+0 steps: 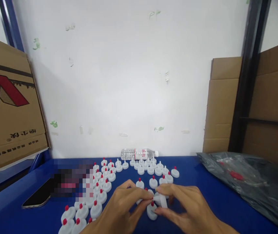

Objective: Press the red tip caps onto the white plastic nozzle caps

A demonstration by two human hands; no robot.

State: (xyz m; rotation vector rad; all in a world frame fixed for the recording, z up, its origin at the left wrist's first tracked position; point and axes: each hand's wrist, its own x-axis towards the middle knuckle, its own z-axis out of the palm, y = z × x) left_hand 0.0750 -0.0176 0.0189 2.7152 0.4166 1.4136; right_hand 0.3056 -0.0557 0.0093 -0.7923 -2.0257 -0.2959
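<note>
The caps (140, 184) are white, many tips (67, 207) red, the table (192, 174) plain blue.

We see nozzle caps (96, 210) in smooth, translucent white plastic, with red plastic tips (66, 207). To us the water bottle (128, 154) looks clear and glossy, the cardboard box (7, 126) matt, the grey plastic bag (263, 198) crinkled, the phone (40, 194) glossy, the table (126, 177) smooth.

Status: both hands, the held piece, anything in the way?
Right hand grips white cap by its wide base; left hand pinches its narrow end. Cap tipped sideways. Red-tipped caps crowd close by the hands.
</note>
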